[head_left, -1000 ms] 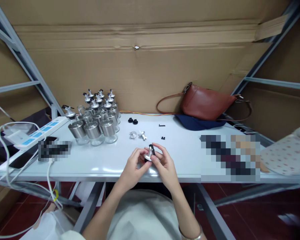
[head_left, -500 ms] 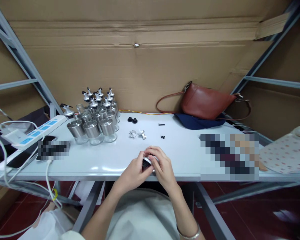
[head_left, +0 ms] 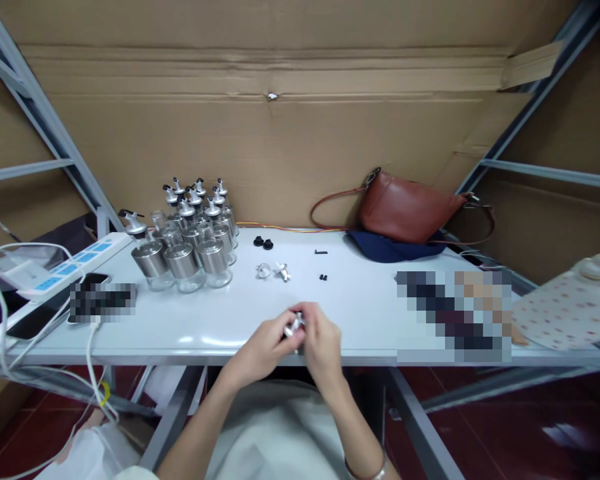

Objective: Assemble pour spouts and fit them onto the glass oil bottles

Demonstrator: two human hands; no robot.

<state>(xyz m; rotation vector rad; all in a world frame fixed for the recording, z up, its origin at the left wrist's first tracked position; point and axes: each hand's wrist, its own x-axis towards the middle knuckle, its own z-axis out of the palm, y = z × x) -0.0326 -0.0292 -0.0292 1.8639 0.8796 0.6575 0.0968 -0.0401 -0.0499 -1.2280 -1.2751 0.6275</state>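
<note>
Near the table's front edge, my left hand (head_left: 267,343) and my right hand (head_left: 321,340) close together around a silver pourer top (head_left: 294,325). Fingers cover much of it. Beyond them lie two silver pourer parts, one round cap (head_left: 263,270) and one spout piece (head_left: 283,271). Two black stoppers (head_left: 263,243) sit farther back. To the right are a small black strip (head_left: 321,252) and two tiny black pieces (head_left: 323,277). Several glass bottles with steel sleeves (head_left: 183,263) stand at the left, many topped with silver pourers.
A white power strip (head_left: 83,263), cables and a phone (head_left: 87,293) occupy the left end. At the back right a brown handbag (head_left: 410,207) rests on a dark blue cloth (head_left: 380,248). A spotted bag (head_left: 570,307) lies far right; cardboard (head_left: 300,153) walls the back.
The pourer has turned in my hands: its black ribbed part showed before, and its silver spout shows now. My right hand has turned around it. The loose parts stay put.
</note>
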